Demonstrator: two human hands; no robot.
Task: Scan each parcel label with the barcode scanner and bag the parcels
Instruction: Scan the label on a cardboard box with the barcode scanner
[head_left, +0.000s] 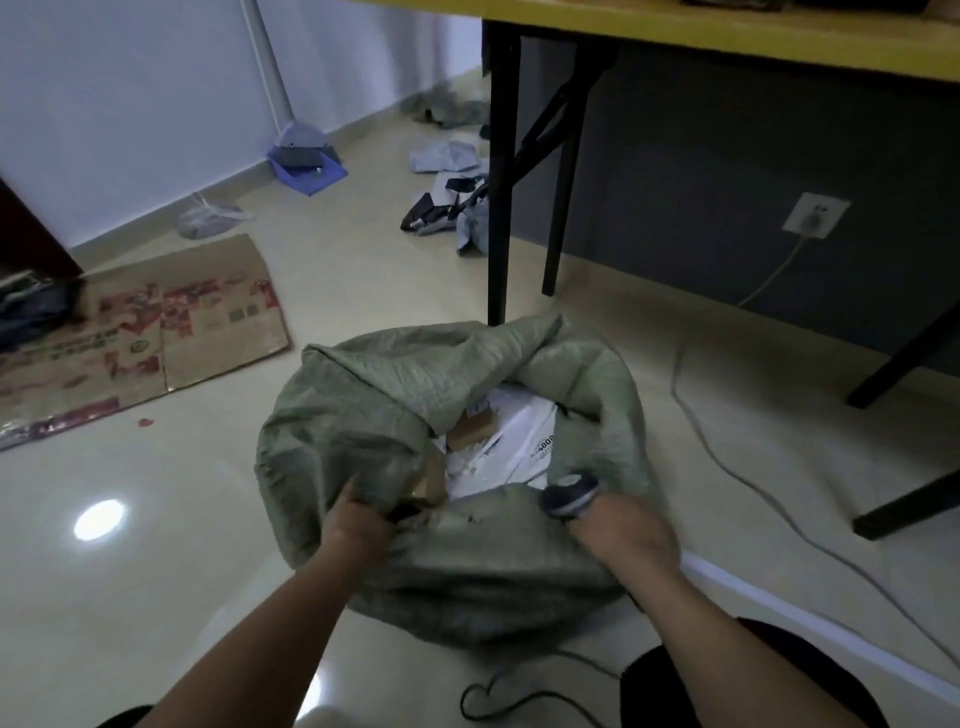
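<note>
A: Green woven sack (415, 395) down on the pale floor (156, 571), mouth pulled wide, just in front of a black leg of the yellow worktop (727, 36).
B: Left grip (358, 525) clamped on the near rim, fingers curled into the fabric.
A: Right grip (618, 530) at the other side of that rim, wrapped round the barcode scanner (569, 499), dark head poking toward the opening. Pinching fabric as well? Hard to tell.
B: Parcels (524, 426) inside the sack: white ones with printed labels, plus a small brown box (470, 428) tucked in on the left.
A: Grey cable (676, 382) trailing across the floor to the right, wall socket (815, 215) on the dark wall behind.
B: Flattened cardboard (182, 322) lying well off to the left.
</note>
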